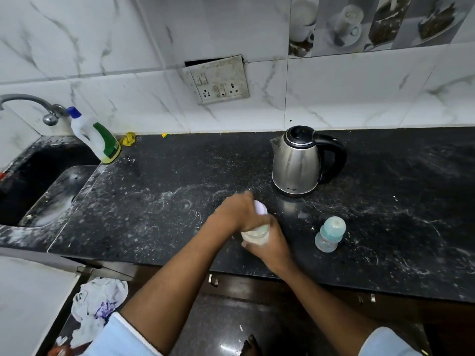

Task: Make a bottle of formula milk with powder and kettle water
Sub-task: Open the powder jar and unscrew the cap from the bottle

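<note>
The milky bottle (255,236) sits low over the bench (159,201), near its front edge. The right hand (267,242) wraps its fingers around the body. The left hand (235,210) closes its fingers on the pale cap (261,208). I think the cap is being twisted; hold the body still and upright. A small blue bottle (329,235) stands nearby, the kettle (298,160) behind.

The rounded brushed steel kettle (295,164) has a dull metal sheen with a glossy black plastic lid and handle. The speckled black stone counter (159,181) looks polished but dusted white. The small translucent pale-blue plastic baby bottle (329,234) appears smooth.
</note>
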Tool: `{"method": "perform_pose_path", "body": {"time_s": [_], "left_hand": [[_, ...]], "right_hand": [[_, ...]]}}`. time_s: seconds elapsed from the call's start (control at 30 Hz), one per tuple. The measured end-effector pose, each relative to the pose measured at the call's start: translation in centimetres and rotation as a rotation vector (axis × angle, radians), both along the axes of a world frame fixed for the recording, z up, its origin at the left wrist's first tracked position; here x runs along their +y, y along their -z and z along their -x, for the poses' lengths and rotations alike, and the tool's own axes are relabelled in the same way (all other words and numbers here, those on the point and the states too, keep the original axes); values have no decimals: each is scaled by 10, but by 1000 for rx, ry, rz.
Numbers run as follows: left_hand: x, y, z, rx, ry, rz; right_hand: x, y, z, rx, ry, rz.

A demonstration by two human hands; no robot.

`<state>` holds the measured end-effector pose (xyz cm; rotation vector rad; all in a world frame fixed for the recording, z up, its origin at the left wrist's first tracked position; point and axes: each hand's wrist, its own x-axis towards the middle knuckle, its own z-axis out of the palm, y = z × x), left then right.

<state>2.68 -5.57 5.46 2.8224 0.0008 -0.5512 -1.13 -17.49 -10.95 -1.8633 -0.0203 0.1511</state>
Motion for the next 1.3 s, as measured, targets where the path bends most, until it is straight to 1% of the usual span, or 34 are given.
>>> {"method": "perform_pose_path", "body": {"time_s": [0.1, 0.17, 0.23, 0.27, 0.3, 0.37, 0.47, 0.57, 0.7, 0.83, 0.93, 1.03, 1.17, 1.23, 1.3], "left_hand": [[42, -5, 5, -40, -254, 437], [68, 3, 19, -120, -384, 688], [85, 25, 37, -202, -475, 821], [89, 40, 45, -231, -493, 845], [94, 57, 51, -252, -500, 822], [100, 88, 60, -287, -498, 709], [107, 121, 68, -342, -507, 602], [108, 127, 75, -324, -521, 468], [116, 138, 76, -257, -511, 371], [120, 140, 74, -196, -465, 312], [117, 129, 74, -230, -455, 294], [107, 113, 77, -336, -483, 323], [71, 80, 89, -612, -515, 532], [43, 61, 97, -760, -440, 607], [15, 44, 106, -898, -309, 653]], "right_hand": [[0, 1, 1, -25, 3, 5], [0, 4, 0, -38, -5, 9], [0, 2, 1, -40, -3, 35], [0, 3, 1, -50, 2, 43], [-1, 1, 2, -53, -1, 57], [-2, 0, 2, -62, -7, 75], [0, -3, 0, -64, 2, 99], [-1, -6, 1, -65, -7, 91], [-3, -6, 1, -74, -16, 79], [-2, -5, 1, -48, -24, 61], [-2, -7, 2, -15, -18, 52], [-2, -6, 2, 13, -57, 37], [-11, -12, 9, 36, -90, -8], [-19, -27, 18, 14, -82, -59], [-28, -47, 30, -82, -68, -92]]}}
